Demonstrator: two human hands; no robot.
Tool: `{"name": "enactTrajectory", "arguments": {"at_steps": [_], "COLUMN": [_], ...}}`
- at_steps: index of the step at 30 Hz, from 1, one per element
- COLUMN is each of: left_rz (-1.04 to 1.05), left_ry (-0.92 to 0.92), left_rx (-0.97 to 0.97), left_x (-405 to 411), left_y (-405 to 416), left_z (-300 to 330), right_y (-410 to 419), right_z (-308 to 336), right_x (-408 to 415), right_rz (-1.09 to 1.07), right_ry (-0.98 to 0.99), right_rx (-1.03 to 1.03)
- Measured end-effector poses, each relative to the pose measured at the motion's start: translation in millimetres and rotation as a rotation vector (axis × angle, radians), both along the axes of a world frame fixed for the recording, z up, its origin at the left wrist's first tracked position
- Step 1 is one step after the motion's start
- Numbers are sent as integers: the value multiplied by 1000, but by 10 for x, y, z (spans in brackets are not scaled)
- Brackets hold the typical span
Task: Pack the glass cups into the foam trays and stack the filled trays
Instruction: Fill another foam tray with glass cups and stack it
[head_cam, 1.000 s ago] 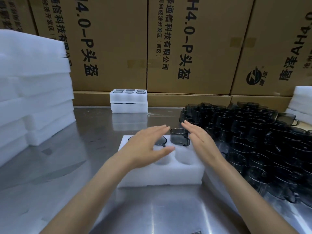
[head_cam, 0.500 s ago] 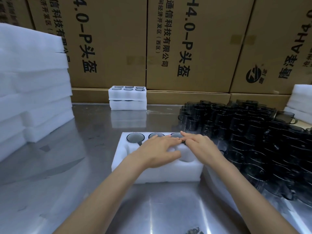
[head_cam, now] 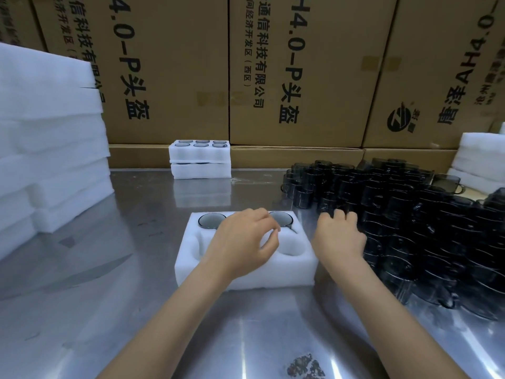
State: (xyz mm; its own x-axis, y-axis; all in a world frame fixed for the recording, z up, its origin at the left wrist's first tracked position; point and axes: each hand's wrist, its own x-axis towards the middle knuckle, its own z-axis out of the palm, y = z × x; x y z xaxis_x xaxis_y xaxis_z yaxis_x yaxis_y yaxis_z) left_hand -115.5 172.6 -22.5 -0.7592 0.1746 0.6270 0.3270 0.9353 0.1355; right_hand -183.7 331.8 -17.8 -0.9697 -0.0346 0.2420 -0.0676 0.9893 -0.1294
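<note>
Risk first: right hand (head_cam: 340, 236) is reaching into the dense crowd of dark smoked-glass handled cups (head_cam: 404, 214) on the right of the shiny steel surface (head_cam: 114, 310), fingers (head_cam: 338, 216) loosely curled over the nearest rims, nothing clearly gripped yet. Cups are standing rim to rim, touching, so pulling 1 out by feel is likely knocking a neighbour over or catching a handle, and glass on steel is chipping easily. Cups near the front edge at lower right could be getting shoved toward the edge.

Left hand (head_cam: 243, 247) is resting on the white rectangular foam tray (head_cam: 246, 280) in front of the person, fingers curled down over the middle of the far row, holding nothing I can make out. It is covering the middle pockets, so cannot tell whether the cup under it is seated flush. A cup sitting proud would be tilting the tray stacked on top.

Tray is lying flat, long axis running left-right across the view, 2 rows of 3 pockets, openings facing up. Far row is showing 2 cups, far-left (head_cam: 211, 220) and far-right (head_cam: 281, 218), upright, mouths up; the far-right handle is pointing toward the near right. Near-right pocket (head_cam: 293, 246) is looking empty, near-left too.

Stack of 2 filled white foam trays (head_cam: 200, 162) is sitting at the back against the brown printed cardboard cartons (head_cam: 295, 77), same left-right orientation. Tall pile of white foam blocks (head_cam: 52, 149) is on the left, well apart from the work.
</note>
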Motion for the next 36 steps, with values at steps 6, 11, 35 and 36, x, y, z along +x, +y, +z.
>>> {"name": "enactTrajectory", "arguments": {"at_steps": [6,11,35,36], "left_rz": [0,-18,-30,-39], "left_ry": [22,41,220,199], "left_rx": [-6,-7,285,371], "left_x": [21,48,536,556], "left_y": [20,35,-538,-613], "left_z": [8,12,-165,-196], "right_y": [63,85,-495,-592], "right_z": [-26,-7,71,67], "right_x": [-14,-58,405,456], "right_rz": [57,179,842,870], "right_ry": [-71,73,461,443], "right_rx": [36,-54,-691,-683]}}
